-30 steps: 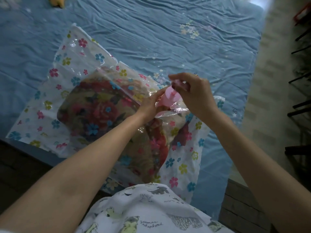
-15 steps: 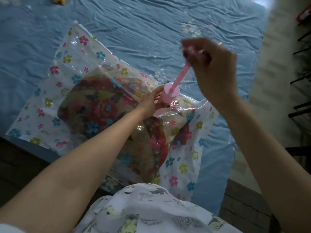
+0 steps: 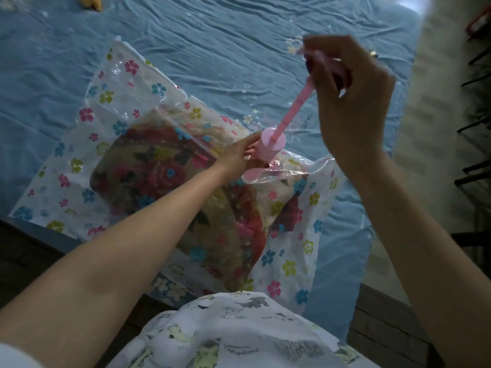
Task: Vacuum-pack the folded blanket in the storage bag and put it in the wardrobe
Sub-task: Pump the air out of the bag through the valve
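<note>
A clear storage bag [image 3: 103,144] printed with small flowers lies on the bed, and a folded floral blanket [image 3: 164,179] fills its middle. A pink hand pump [image 3: 268,152] stands on the bag's right part. My left hand [image 3: 239,155] grips the pump's cylinder near its base. My right hand [image 3: 350,102] is raised above it and grips the handle at the top of the pump's thin pink rod [image 3: 295,107], which is drawn far out of the cylinder.
The bed is covered by a wrinkled blue sheet [image 3: 239,49]. A yellow object [image 3: 91,2] lies at the bed's far edge. A tiled floor [image 3: 435,128] runs along the right, with dark metal racks [image 3: 478,75] beyond it. My white patterned shirt [image 3: 225,333] fills the bottom.
My right hand has risen from just above the pump cylinder, pulling the rod out to nearly its full length. My left hand has stayed on the cylinder.
</note>
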